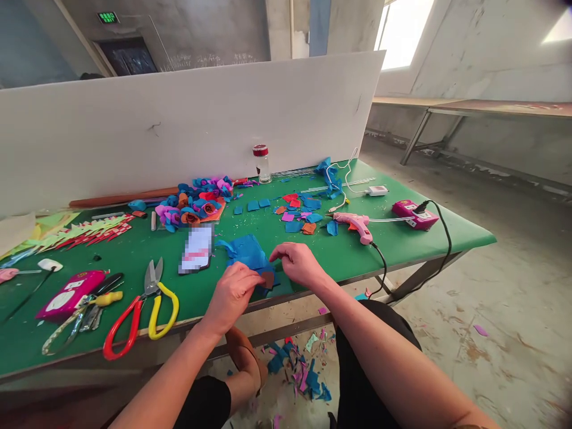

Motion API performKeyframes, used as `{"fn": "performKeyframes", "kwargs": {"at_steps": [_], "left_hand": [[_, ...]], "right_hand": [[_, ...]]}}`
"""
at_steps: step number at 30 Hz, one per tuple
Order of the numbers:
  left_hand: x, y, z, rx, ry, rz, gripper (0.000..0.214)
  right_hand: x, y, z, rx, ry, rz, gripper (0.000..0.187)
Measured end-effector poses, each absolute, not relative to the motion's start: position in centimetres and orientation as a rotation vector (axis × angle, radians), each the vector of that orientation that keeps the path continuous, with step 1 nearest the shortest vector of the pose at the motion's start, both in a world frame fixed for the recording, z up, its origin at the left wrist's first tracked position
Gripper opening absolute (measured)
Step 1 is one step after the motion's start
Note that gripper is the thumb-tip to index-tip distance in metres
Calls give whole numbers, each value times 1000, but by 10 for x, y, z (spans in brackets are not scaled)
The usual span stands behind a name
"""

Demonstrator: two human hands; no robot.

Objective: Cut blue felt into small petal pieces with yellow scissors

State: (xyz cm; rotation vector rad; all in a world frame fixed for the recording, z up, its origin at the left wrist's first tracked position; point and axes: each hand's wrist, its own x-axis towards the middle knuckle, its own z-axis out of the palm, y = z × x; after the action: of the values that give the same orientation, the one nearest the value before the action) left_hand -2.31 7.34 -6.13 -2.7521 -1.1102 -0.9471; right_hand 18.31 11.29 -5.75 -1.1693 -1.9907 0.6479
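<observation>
My left hand [232, 293] is nearly closed, thumb and fingertips pinching a small orange paper piece [267, 279]. It is to the right of the smartphone [196, 247] and a little nearer me, at the edge of the green desk [411, 244]. My right hand [298, 263] is farther right of the smartphone, fingers loosely curled beside the blue crepe paper [250, 252]; I can't tell whether its fingertips grip anything. That blue paper spreads just right of the smartphone, partly under my left hand.

As I judge it, a good part is done: a cluster of paper roses [196, 202] sits right behind the smartphone, looking finished. Plenty seems left, since loose paper squares [294, 226] are scattered right of the smartphone, unshaped. Well to its right lies the pink glue gun [355, 225], apart from both hands; the scissors [143, 298] lie to its left, nearer me.
</observation>
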Motion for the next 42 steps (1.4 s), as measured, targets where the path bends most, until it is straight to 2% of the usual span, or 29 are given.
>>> {"fn": "performKeyframes", "kwargs": {"at_steps": [8, 13, 21, 24, 28, 33, 38, 42], "left_hand": [[-25, 95, -48, -2942, -1165, -816, 28], [-29, 104, -50, -3008, -1200, -792, 24], [-34, 108, -46, -3050, -1255, -732, 33], [-32, 98, -39, -2965, -1310, -819, 37], [-24, 74, -36, -2915, -1380, -835, 28], [-13, 51, -45, -2839, -1331, -613, 15], [-4, 46, -57, -2744, -1278, -477, 18], [-2, 51, -62, -2693, -1317, -600, 23]], "right_hand": [[185, 110, -58, -811, -2254, 611, 47], [187, 108, -56, -754, -2321, 618, 48], [185, 106, -58, -800, -2379, 576, 46], [184, 104, -59, -844, -2397, 547, 45], [183, 103, -60, -834, -2388, 579, 46], [188, 107, -60, -976, -2209, 599, 46], [192, 113, -63, -1180, -1960, 666, 43], [192, 109, -61, -1126, -1890, 731, 41]]}}
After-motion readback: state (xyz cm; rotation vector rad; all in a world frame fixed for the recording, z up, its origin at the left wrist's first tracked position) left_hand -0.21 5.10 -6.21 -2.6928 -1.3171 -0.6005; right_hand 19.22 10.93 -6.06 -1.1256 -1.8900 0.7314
